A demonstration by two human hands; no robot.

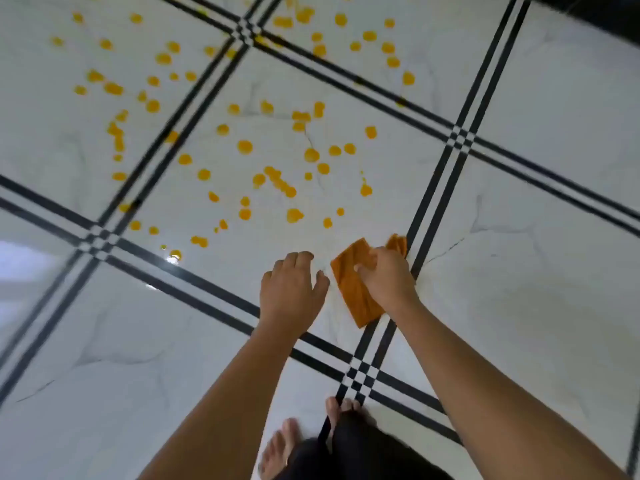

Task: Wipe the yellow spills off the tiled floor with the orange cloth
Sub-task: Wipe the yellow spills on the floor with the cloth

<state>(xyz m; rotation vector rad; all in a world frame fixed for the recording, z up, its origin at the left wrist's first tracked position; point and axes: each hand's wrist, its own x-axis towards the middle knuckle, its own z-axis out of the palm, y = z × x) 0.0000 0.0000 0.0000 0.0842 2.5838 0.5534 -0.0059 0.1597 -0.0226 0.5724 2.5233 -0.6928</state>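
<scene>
Several yellow spills (244,147) dot the white tiled floor (536,271), spread from the middle tile up to the far left and top. The nearest drops lie just beyond my hands. My right hand (388,278) grips the folded orange cloth (353,289), which hangs or lies over the near corner of the middle tile. My left hand (294,289) hovers just left of the cloth, fingers slightly curled and apart, holding nothing.
Black double stripes (440,188) border each tile and cross in checkered joints. My bare feet (277,448) and a dark trouser leg (356,448) stand at the bottom edge. A bright light reflection (24,258) glares at the left.
</scene>
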